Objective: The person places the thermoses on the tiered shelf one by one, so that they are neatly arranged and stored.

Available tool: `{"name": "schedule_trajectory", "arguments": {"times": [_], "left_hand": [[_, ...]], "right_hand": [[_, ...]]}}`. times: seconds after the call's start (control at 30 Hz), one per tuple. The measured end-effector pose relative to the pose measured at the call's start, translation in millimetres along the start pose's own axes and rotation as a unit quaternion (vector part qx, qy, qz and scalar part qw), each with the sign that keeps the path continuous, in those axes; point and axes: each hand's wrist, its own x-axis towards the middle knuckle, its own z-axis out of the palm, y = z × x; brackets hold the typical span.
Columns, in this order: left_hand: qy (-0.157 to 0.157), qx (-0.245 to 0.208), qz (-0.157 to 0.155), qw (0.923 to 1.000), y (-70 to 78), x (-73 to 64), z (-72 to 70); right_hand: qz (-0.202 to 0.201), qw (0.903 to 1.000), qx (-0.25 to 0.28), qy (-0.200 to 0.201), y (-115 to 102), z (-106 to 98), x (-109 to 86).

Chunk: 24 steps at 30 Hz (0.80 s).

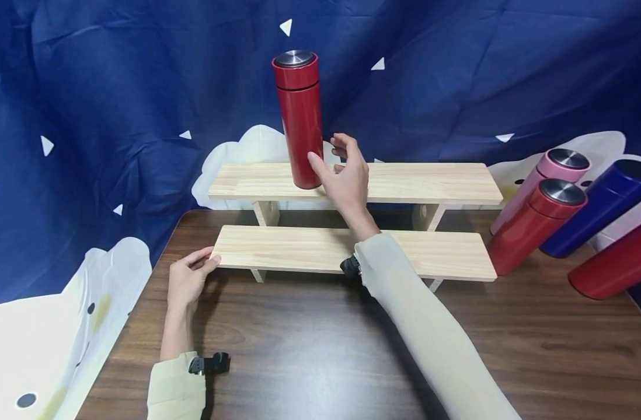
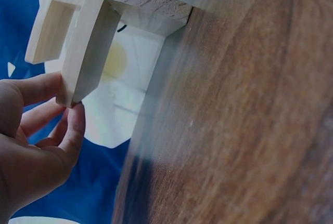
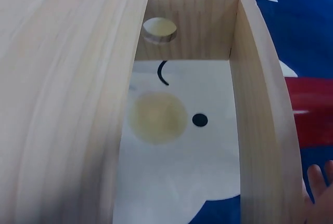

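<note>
We've got the red thermos (image 1: 302,125) upright on the upper tier of the wooden shelf (image 1: 431,181). Our right hand (image 1: 347,178) is beside it, fingers loose; left hand (image 1: 186,283) pinches the shelf's lower-tier left end. Four more thermoses (image 1: 533,230) right of shelf.

Head: bright | glare on tabletop (image 1: 320,364) | left wrist: dimmer, perhaps blurred

Creased blue cloth (image 1: 431,70) backs the matt pale-wood two-tier shelf (image 1: 425,179), a sheeny brown wood-grained surface (image 1: 289,332) beneath, a glossy red metal-topped cylindrical flask (image 1: 301,122) at its top.
</note>
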Motion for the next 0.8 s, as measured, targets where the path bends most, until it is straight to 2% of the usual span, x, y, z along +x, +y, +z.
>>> {"name": "schedule_trajectory", "arguments": {"times": [0.2, 0.57, 0.73, 0.8], "left_hand": [[0.003, -0.003, 0.003, 1.0000, 0.4, 0.0, -0.3], [-0.004, 0.002, 0.003, 1.0000, -0.4, -0.5, 1.0], [-0.005, 0.004, -0.001, 1.0000, 0.2, -0.5, 0.4], [-0.005, 0.004, -0.002, 1.0000, 0.6, -0.5, 0.2]], "right_hand": [[-0.024, 0.9992, -0.001, 0.030, 5, -17, -3.6], [-0.012, 0.9945, 0.029, 0.100, 14, -56, -5.0], [-0.026, 0.9926, 0.025, 0.116, -2, -69, -11.3], [-0.027, 0.9920, 0.023, 0.121, -2, -74, -12.1]]}}
